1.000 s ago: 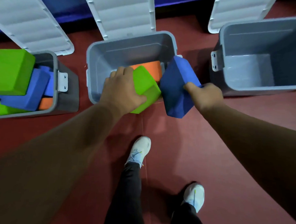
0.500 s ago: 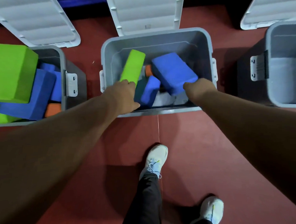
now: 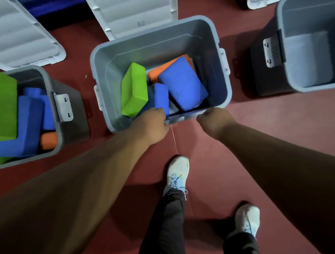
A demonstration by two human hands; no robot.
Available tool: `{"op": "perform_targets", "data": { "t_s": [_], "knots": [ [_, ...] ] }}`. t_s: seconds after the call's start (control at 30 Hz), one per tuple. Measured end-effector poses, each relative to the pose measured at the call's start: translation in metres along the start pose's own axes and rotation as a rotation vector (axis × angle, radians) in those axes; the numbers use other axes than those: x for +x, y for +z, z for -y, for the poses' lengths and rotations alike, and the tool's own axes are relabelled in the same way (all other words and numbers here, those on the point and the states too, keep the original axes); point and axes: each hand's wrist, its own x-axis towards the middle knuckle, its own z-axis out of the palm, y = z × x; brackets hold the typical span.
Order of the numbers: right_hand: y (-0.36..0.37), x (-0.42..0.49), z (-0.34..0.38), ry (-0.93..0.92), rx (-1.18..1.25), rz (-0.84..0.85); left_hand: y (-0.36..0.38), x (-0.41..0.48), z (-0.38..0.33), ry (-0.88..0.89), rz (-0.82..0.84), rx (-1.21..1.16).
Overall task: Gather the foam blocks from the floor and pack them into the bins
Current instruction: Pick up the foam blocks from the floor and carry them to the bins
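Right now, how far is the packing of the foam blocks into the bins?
Done: the left bin looks full, and the middle bin holds a green block, blue blocks and an orange block. In hand: nothing that I can see; the left hand and right hand are at the middle bin's near rim. Left: the right bin looks empty where visible; no blocks lie on the visible floor.

- The scene was dim, and the forearms looked dark and underexposed.
- Soft shadows lay on the floor (image 3: pixel 228 148) beside the bins.
- Wide-angle distortion bent the edges; slight motion blur softened details.
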Motion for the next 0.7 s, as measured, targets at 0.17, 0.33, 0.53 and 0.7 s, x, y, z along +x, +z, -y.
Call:
{"op": "perform_targets", "data": {
  "t_s": [0.17,0.33,0.53,0.7],
  "knots": [
    [-0.007,-0.025,-0.052,0.042,0.165,-0.079,0.012,0.003,-0.053,0.122,0.095,0.079],
    [-0.003,-0.068,-0.132,0.120,0.232,-0.121,0.047,-0.015,-0.103,0.224,0.153,0.203],
    [0.041,-0.164,-0.273,0.221,0.381,-0.192,0.121,-0.077,-0.187,0.342,0.303,0.484],
    [0.113,-0.296,-0.416,0.345,0.594,-0.296,0.236,-0.166,-0.301,0.520,0.402,0.791]
  ]
}}
